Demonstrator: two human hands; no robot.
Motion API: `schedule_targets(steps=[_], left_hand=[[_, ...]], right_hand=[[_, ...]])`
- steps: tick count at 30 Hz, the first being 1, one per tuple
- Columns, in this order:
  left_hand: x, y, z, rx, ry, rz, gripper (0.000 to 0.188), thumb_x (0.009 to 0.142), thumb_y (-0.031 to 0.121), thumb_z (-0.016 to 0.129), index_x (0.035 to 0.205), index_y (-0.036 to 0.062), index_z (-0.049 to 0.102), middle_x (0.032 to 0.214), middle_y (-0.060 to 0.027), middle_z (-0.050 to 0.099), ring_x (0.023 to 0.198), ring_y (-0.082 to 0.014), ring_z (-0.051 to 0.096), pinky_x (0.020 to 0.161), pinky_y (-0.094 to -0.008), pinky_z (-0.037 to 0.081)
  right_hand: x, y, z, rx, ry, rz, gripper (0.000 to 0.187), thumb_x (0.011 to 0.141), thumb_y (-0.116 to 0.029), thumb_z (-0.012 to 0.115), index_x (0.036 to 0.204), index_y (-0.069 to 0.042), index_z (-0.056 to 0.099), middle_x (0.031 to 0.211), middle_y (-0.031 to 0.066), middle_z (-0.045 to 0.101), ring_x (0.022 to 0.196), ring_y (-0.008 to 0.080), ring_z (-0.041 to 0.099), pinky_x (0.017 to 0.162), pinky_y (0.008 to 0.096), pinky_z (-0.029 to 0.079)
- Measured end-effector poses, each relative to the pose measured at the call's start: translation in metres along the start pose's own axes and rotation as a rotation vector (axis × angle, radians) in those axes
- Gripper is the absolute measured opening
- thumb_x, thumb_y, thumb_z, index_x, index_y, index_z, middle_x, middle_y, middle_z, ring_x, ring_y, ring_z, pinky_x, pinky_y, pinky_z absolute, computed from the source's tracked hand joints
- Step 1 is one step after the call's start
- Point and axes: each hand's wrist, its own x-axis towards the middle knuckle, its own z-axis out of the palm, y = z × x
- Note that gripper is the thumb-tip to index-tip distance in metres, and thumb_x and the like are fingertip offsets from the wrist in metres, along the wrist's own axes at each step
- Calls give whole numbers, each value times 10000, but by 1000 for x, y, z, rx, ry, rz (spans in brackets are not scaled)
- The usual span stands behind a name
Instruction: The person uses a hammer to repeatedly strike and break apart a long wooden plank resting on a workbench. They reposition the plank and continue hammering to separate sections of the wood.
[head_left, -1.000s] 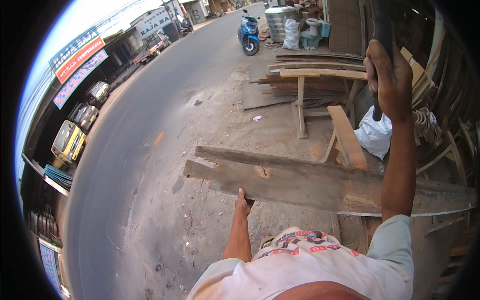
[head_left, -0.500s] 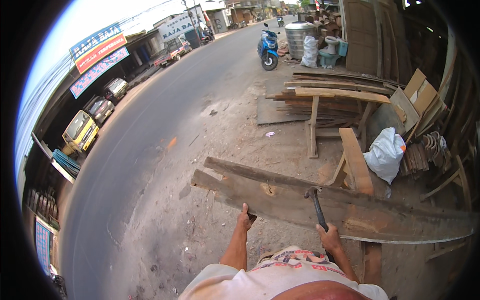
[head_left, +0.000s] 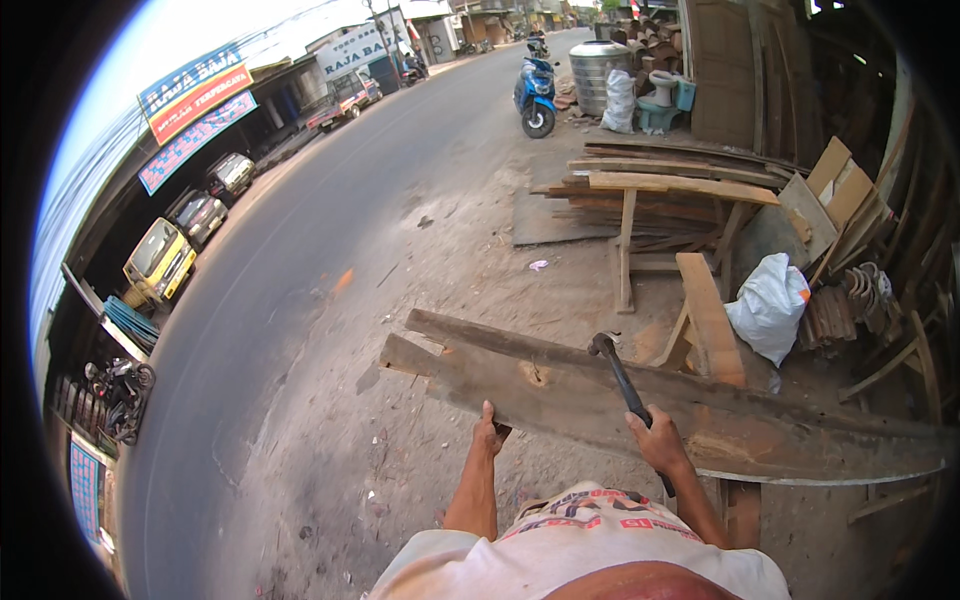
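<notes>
A long, weathered wooden plank (head_left: 560,392) lies slantwise in front of me, split into two prongs at its left end. My left hand (head_left: 489,432) grips its near edge, with the thumb up and the other fingers mostly hidden. In my right hand (head_left: 658,440) is a claw hammer (head_left: 622,378), held by its dark handle with the head raised above the plank. A small dark hole or knot shows in the wood to the left of the hammer head.
A sawhorse-like wooden stand (head_left: 712,320) supports the plank. Behind it are another wooden trestle (head_left: 627,245), stacked boards (head_left: 680,165) and a white sack (head_left: 768,310). A blue motorcycle (head_left: 537,98) is parked by the road (head_left: 330,180) running along the left.
My right hand has lifted the hammer, its head moving left and away from me, up off the plank. A dark motorcycle has come into view at far left. My left hand stays about where it was.
</notes>
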Motion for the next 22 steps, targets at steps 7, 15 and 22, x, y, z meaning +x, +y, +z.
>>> schedule_targets(steps=[7,15,22], left_hand=[[-12,3,9,86,77,-16,612,975,510,660,1346,37,548,1240,-149,670,1094,-322,672,952,-508,566],[-111,70,37,1306,-180,-219,704,922,607,682,1246,-17,647,1091,-153,720,940,-254,703,829,-368,585],[-207,187,115,998,-133,477,507,906,451,784,1201,43,717,1006,-60,734,825,-133,638,752,-291,535]], right_hand=[[7,-7,8,44,-15,-66,443,977,-418,664,851,2,601,645,73,574,601,185,545,581,392,450],[8,14,10,-22,-79,10,462,953,-436,681,853,10,618,658,101,593,611,209,572,595,397,464],[14,44,21,-139,-184,94,542,921,-538,678,910,1,624,762,196,637,729,312,649,693,446,496]])
